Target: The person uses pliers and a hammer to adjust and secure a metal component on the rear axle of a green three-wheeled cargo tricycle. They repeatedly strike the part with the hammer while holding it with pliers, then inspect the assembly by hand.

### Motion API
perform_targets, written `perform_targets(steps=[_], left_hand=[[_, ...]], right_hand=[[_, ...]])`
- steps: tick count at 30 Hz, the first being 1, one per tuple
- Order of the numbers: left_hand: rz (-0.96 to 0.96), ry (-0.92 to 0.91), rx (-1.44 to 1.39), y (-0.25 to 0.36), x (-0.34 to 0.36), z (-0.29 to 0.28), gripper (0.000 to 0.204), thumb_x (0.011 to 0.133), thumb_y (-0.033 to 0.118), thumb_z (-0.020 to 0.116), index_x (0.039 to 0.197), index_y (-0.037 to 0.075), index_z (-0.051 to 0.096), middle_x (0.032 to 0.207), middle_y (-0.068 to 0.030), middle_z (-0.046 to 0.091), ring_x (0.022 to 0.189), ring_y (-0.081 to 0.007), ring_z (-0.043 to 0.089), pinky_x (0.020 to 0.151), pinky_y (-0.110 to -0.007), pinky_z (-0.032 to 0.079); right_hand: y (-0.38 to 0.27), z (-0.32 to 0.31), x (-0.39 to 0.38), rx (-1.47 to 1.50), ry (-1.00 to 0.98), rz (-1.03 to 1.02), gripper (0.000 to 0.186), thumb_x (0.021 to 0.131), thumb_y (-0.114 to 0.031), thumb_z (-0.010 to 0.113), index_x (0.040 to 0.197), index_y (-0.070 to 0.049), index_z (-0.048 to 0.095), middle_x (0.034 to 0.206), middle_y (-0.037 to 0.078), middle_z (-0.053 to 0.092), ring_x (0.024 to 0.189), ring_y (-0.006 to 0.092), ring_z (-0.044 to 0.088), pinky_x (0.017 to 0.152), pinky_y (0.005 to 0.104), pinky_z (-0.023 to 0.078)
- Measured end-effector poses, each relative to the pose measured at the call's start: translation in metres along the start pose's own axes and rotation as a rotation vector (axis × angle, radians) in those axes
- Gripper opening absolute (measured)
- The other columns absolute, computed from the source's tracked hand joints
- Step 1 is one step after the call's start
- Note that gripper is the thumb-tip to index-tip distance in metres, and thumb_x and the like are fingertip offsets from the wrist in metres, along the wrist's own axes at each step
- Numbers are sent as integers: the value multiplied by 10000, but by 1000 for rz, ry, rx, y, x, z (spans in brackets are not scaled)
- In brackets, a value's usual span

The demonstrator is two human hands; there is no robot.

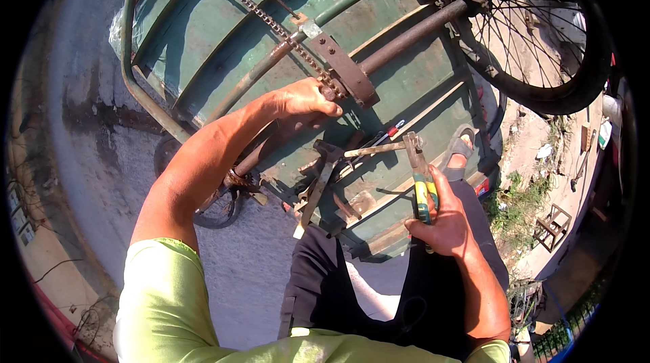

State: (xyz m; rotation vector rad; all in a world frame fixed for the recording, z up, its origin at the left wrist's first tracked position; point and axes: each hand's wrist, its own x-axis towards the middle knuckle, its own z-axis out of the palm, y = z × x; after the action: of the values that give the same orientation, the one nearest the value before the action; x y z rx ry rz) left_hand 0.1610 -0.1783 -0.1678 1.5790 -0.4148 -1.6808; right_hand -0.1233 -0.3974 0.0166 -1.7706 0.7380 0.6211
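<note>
Spanning the middle, a ribbed green metal panel (217,72) lies under the other parts, with a spoked wheel (565,102) at far right. A rusty tube (413,38) runs from the wheel side to a brown metal bracket (344,69). From far left a chain (271,23) slants to that bracket, its near end gripped by the left hand (305,99). Nearer lies a hammer (315,200); right of it, the right hand (447,224) clasps green-and-yellow-handled pliers (422,190).

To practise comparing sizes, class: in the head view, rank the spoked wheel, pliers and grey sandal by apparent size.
1. Spoked wheel, partly cut off
2. Pliers, held in the right hand
3. Grey sandal
</note>
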Motion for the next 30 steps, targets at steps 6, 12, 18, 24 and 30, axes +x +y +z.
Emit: perform_targets(steps=[6,12,18,24,30], left_hand=[[19,-11,126,12,-7,1,517,819,428,778,1083,-5,677,738,-80,677,654,-182,660,664,-339,539],[-102,502,373,29,-29,37,724,718,519,860,1154,-26,668,1084,-204,749,1040,-326,722,921,-423,560],[-224,794,622,47,-29,73,692,721,476,875,1133,-42,673,1070,-243,746,1035,-395,731,901,-494,579],[-226,754,623,45,-26,69,574,729,343,826,1118,-55,688,1049,-272,746,1020,-419,733,893,-482,586],[-187,709,584,40,-22,60,553,679,315,821,1074,-50,695,958,-269,751,960,-402,744,896,-462,580]], right_hand=[[7,6,-1,57,-11,2,988,722,-70,813,1587,-34,336,953,58,619,800,118,557,729,268,494],[1,-2,1,-43,34,62,969,718,-133,783,1583,-53,354,887,79,615,781,137,584,717,289,501],[21,5,4,48,59,-20,959,719,-159,791,1575,-61,369,904,107,613,828,174,608,775,323,518],[22,5,0,31,45,-15,969,710,-173,802,1575,-63,380,869,79,564,802,176,583,758,333,512],[16,1,-4,55,27,26,962,701,-168,805,1565,-58,398,840,53,503,765,167,552,711,327,498]])
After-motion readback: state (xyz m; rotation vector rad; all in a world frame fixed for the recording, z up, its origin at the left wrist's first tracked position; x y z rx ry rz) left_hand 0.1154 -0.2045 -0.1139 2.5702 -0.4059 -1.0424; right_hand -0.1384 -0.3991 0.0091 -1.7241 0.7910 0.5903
